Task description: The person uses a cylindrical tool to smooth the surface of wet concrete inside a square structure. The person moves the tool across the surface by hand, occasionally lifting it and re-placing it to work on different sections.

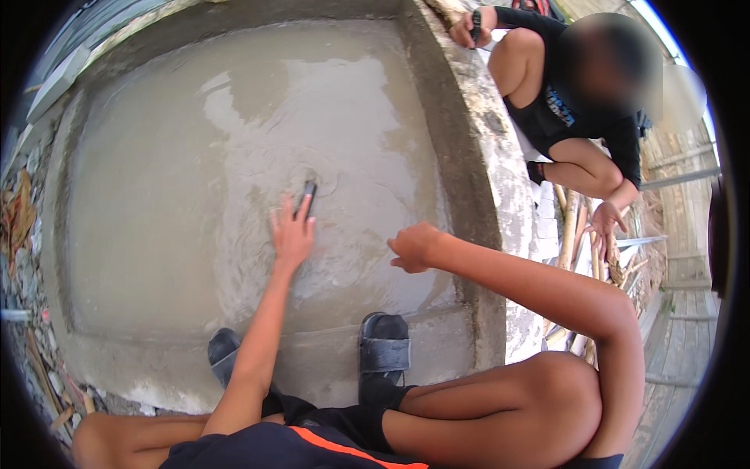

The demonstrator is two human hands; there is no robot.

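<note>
My left hand [293, 238] reaches out low over wet grey slurry [156, 203], fingers stretched and spread. Beside those fingertips a dark, narrow object [309, 197], perhaps a tool's handle, juts from the slurry. The fingers seem to touch it, but no grip around it shows; its lower part is hidden. Farther right, my right hand [414, 246] hangs above the slurry with its fingers curled in, and nothing shows in it. Ripples and smooth streaks surround the dark object.
A raised concrete rim [488, 148] borders the rectangular basin. My sandalled foot [384, 344] rests at its near edge. Another person [582, 109] squats beyond the right rim, holding a small dark device. Bamboo poles [574, 230] lie there; rubble [31, 203] lines the left.
</note>
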